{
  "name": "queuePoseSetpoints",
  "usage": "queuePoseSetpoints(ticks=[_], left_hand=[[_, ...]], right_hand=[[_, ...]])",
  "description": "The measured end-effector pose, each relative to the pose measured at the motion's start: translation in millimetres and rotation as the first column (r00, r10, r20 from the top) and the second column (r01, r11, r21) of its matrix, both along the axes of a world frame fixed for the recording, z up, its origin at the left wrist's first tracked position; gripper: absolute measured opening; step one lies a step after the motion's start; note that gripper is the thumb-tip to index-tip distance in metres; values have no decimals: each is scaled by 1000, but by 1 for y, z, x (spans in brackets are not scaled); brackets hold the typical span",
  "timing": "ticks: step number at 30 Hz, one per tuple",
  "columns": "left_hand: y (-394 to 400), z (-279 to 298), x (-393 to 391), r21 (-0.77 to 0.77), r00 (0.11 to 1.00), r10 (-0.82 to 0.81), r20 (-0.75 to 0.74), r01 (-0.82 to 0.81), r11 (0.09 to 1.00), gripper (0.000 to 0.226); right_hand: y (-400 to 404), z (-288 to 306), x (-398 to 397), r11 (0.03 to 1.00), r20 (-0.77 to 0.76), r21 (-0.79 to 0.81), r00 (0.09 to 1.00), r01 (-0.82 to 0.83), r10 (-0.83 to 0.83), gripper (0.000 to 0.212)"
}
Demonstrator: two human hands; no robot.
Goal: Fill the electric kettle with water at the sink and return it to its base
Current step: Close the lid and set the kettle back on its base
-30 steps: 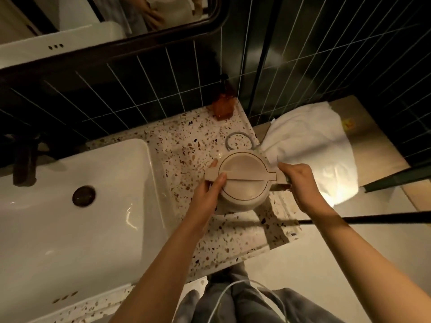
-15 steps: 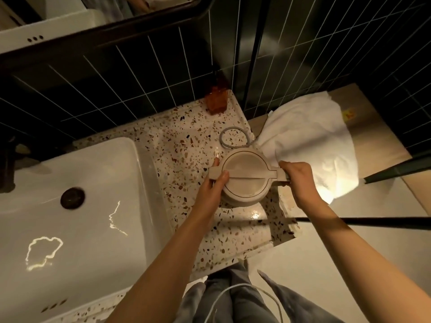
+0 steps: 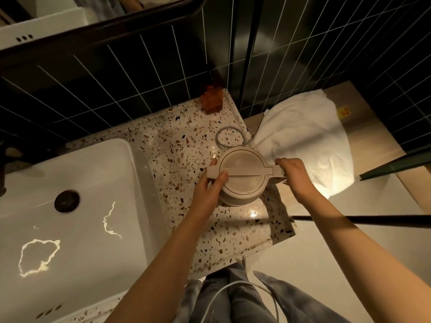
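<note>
Both hands grip the lidded electric kettle (image 3: 242, 176) on the counter (image 3: 186, 141): left hand (image 3: 207, 192) at its spout side, right hand (image 3: 295, 176) closed around its handle; contents hidden.

We reach forward with both bare forearms, converging from below. Our left hand (image 3: 208, 187) curls its grip with the thumb (image 3: 220, 178) laid on top, fingers wrapped beneath. Our right hand (image 3: 295, 174) closes in a fist-like grip, knuckles up, wrist bent slightly inward.

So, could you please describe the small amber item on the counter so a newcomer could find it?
Start at the white sink, then follow the speckled counter right to its back corner. The amber bottle stands against the dark tiles, the only orange thing there.
</note>
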State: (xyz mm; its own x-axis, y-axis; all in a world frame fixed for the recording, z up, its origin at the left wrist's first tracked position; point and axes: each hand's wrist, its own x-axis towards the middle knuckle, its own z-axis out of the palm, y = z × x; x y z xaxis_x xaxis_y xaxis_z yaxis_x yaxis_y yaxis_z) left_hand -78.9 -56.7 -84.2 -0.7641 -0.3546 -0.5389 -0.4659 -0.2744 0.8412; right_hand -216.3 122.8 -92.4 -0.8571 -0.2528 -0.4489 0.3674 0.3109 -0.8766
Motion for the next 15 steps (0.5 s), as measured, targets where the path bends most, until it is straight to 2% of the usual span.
queuePoseSetpoints(ticks=[2,4,6,8,11,15], left_hand=[[-1,3,0,-15,1000,5,12,-5,1000,61],[-1,7,1,-13,998,53,21,-53,999,55],[1,11,0,-12,992,127,28,-126,992,39],[4,13,0,0,984,173,34,-173,985,24],[8,19,2,13,971,235,51,-236,972,23],[10,25,12,6,972,235,33,-235,972,34]], right_hand=[[1,0,0,1000,8,4,1000,-27,27,19],[2,-1,0,999,3,24,999,-47,47,27],[4,0,1,994,-38,81,996,-73,76,35],[4,6,5,985,-112,149,988,-86,103,32],[5,17,16,973,-275,228,957,-24,88,32],[11,30,36,974,-297,228,953,9,60,38]])
